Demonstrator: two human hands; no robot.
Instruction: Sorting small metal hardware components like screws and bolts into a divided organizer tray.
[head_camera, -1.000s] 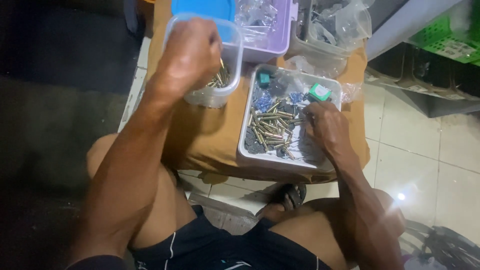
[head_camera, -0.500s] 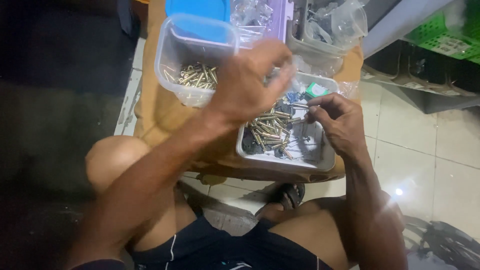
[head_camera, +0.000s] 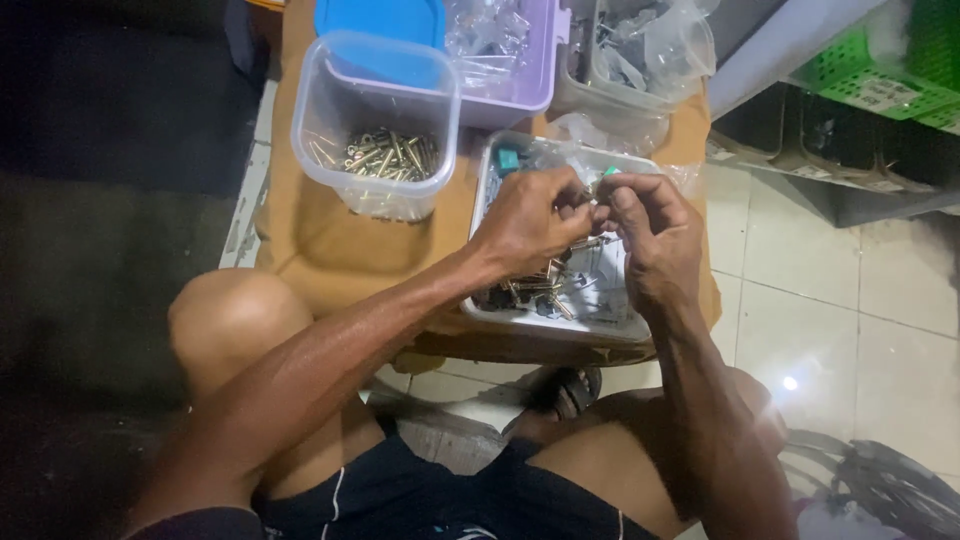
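Left hand (head_camera: 525, 220) and right hand (head_camera: 650, 225) meet over the tray (head_camera: 560, 325) at the bench's right edge, both grips pinching a small screw (head_camera: 590, 195), so drops land inside.

A clear tub (head_camera: 375, 125) with screws stands at the back left of the worktop (head_camera: 330, 250). A blue lid (head_camera: 385, 18) lies behind it. Clear bags (head_camera: 485, 40) sit in a purple box (head_camera: 535, 85). A white label (head_camera: 878, 92) is on the green crate (head_camera: 850, 60) at the right.
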